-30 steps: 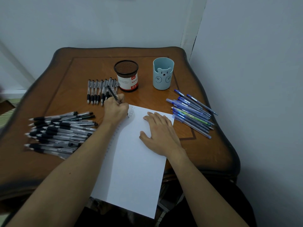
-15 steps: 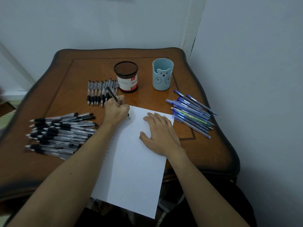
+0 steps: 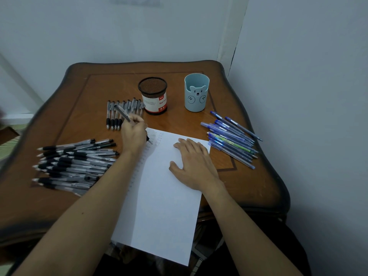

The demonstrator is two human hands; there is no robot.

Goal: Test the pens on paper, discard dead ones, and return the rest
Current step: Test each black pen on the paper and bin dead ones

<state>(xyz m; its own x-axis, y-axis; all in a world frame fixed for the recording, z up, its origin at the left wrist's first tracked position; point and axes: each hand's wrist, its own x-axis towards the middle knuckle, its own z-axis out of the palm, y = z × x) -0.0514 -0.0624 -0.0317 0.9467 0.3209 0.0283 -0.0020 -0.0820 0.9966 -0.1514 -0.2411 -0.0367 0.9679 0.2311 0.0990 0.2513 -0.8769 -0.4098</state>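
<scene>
Left hand (image 3: 133,134) fingers are curled round a black-grip ballpoint pen (image 3: 122,113), which is held tilted: its clear grey barrel slants up and to the left, and its dark tip is set on the top left corner of the white sheet of paper (image 3: 159,206). Faint rows of small test strokes (image 3: 157,139) are seen beside the tip. The right hand (image 3: 193,166) is laid flat on the sheet with fingers spread. A short row of similar pens (image 3: 113,116) lies just beyond the left hand, a larger pile of black pens (image 3: 73,162) to the left, and blue pens (image 3: 231,140) to the right. A black mesh pen holder (image 3: 153,96) and a blue bear cup (image 3: 196,93) stand further back on the wooden table (image 3: 249,186).
</scene>
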